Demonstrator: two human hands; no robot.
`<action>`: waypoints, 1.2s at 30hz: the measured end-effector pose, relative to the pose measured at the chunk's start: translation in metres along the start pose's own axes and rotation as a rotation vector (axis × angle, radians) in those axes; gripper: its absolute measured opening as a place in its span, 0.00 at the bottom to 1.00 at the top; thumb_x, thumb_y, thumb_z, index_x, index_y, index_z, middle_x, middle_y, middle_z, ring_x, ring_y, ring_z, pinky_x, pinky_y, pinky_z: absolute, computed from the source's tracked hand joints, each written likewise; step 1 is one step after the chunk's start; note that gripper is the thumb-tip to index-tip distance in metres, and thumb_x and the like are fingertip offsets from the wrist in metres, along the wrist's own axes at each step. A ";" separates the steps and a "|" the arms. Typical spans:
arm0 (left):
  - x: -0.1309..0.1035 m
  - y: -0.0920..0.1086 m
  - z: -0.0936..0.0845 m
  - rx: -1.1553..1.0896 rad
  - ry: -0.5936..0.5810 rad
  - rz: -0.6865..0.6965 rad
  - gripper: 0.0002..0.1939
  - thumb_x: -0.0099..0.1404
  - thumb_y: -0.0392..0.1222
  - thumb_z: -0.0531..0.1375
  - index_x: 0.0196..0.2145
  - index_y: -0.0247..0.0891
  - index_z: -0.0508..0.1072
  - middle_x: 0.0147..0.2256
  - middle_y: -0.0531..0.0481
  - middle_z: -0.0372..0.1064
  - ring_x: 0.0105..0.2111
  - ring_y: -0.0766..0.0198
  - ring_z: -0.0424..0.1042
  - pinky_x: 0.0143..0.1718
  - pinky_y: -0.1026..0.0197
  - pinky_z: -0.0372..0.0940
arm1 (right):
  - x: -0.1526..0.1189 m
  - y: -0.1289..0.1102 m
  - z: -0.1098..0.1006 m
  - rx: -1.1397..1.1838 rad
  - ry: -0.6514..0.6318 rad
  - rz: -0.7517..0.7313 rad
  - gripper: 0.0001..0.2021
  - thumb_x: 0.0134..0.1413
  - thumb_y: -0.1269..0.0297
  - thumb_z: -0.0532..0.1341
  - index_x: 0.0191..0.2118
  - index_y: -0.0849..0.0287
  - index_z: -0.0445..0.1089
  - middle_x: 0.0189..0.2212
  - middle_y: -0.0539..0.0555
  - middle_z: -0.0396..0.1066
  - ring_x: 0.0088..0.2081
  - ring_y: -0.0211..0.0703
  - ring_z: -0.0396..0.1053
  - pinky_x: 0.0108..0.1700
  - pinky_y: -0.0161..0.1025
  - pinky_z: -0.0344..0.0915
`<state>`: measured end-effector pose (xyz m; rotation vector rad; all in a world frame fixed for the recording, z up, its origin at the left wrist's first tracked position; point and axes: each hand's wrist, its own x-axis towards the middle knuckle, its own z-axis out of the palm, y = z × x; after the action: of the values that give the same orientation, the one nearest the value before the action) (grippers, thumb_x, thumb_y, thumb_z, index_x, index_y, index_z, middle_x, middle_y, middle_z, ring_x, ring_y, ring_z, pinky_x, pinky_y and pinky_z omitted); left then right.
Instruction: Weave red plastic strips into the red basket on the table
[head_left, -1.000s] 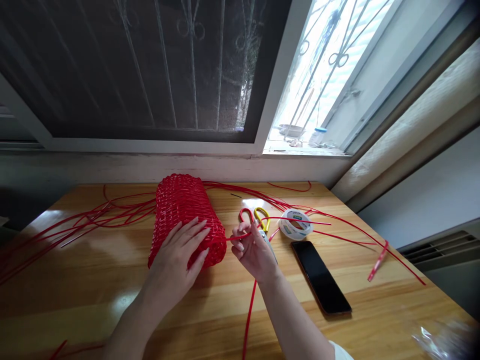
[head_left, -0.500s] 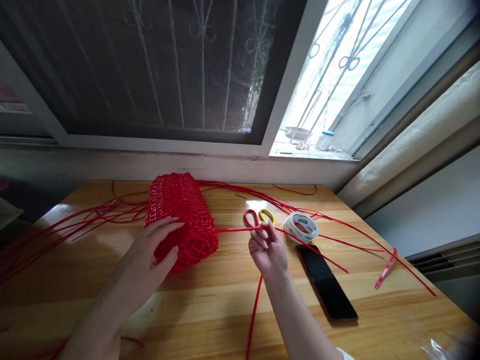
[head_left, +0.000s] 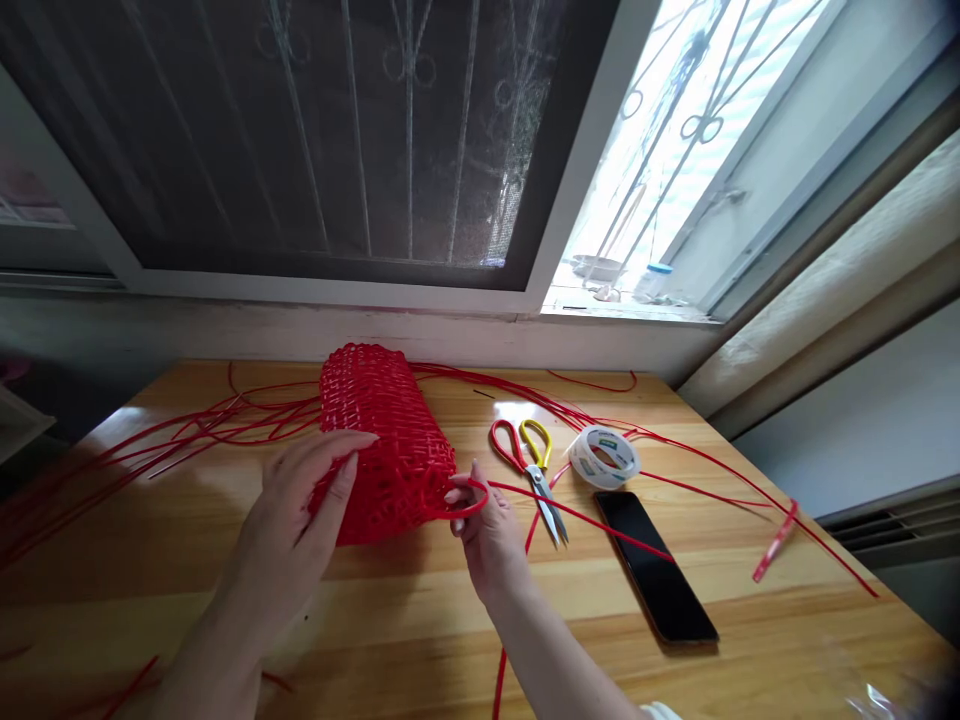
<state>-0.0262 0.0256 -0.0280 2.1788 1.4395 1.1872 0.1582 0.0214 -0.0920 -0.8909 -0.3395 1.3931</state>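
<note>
A red woven basket (head_left: 386,430) lies on its side on the wooden table, its near end facing me. My left hand (head_left: 307,495) grips that basket at its near left edge, thumb and fingers around the rim. At the basket's near right corner, my right hand (head_left: 487,530) pinches a red plastic strand (head_left: 585,518). The strand bends in a small loop at the fingertips, and its long tail runs right across the phone. Just right of this hand lie scissors (head_left: 536,475) with one red and one yellow handle.
A roll of clear tape (head_left: 604,456) and a black phone (head_left: 660,570) lie on the right. Loose red strands (head_left: 232,420) spread left and right behind the basket. A short red strip (head_left: 776,540) rests near the table's right edge. The window wall borders the back.
My right hand has moved left to the basket with the strand, which now bends in a loop. The scissors' blades have come into sight. The basket sits slightly further right.
</note>
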 end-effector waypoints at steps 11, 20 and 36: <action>0.004 -0.030 0.040 0.454 -0.169 0.219 0.49 0.42 0.46 0.70 0.60 0.48 0.55 0.63 0.45 0.42 0.62 0.39 0.39 0.58 0.33 0.42 | 0.011 0.012 -0.013 -0.027 0.114 0.010 0.16 0.35 0.55 0.70 0.21 0.61 0.66 0.14 0.45 0.63 0.16 0.28 0.56 0.18 0.27 0.52; -0.004 -0.032 0.056 0.182 0.173 -0.109 0.30 0.60 0.54 0.57 0.57 0.44 0.60 0.56 0.43 0.52 0.56 0.52 0.56 0.55 0.47 0.58 | 0.014 0.021 -0.012 -0.140 0.017 -0.089 0.23 0.49 0.50 0.61 0.51 0.49 0.63 0.54 0.52 0.65 0.53 0.44 0.63 0.47 0.40 0.64; -0.009 -0.023 0.029 0.366 0.232 0.264 0.08 0.62 0.39 0.56 0.38 0.37 0.73 0.44 0.42 0.60 0.47 0.53 0.61 0.50 0.47 0.59 | 0.048 -0.007 -0.012 -0.238 0.109 -0.225 0.19 0.46 0.48 0.61 0.39 0.57 0.66 0.38 0.55 0.74 0.39 0.46 0.73 0.41 0.41 0.67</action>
<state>-0.0206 0.0343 -0.0641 2.6177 1.6050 1.3947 0.1802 0.0626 -0.1084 -1.0843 -0.5134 1.1072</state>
